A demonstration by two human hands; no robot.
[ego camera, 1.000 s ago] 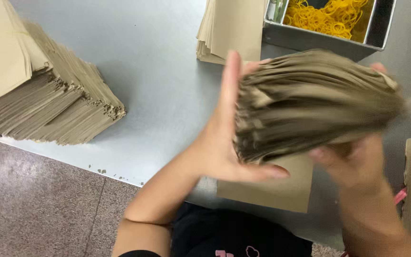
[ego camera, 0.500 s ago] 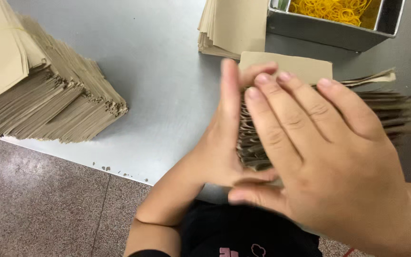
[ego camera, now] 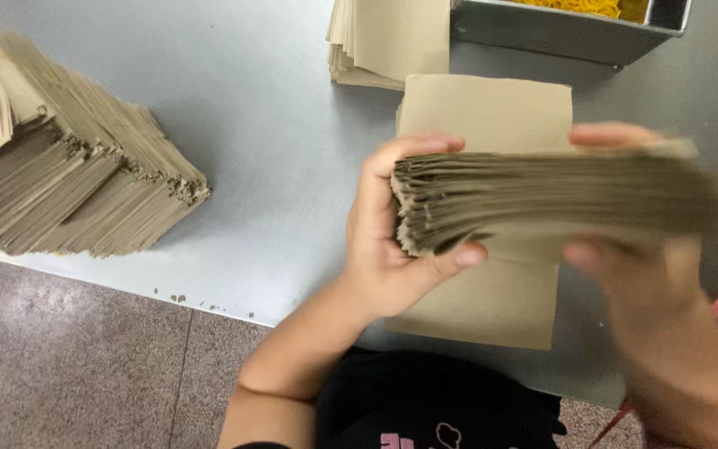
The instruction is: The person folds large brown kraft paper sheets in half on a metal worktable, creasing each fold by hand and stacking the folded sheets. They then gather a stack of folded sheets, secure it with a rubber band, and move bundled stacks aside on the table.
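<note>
Since half a second earlier, right hand (ego camera: 650,274) had dropped off the top of the paper stack (ego camera: 542,204) to its right end, blurred; stack lay flat, held above the desk (ego camera: 259,125) near its front edge. Left hand (ego camera: 392,241) clamped the stack's left end, thumb under, fingers over; right hand gripped likewise. Beneath lay a single brown sheet (ego camera: 484,108). Behind it sat a smaller pile (ego camera: 384,41) and a metal tray (ego camera: 567,33); a large fanned heap (ego camera: 68,191) occupied the left edge.
</note>
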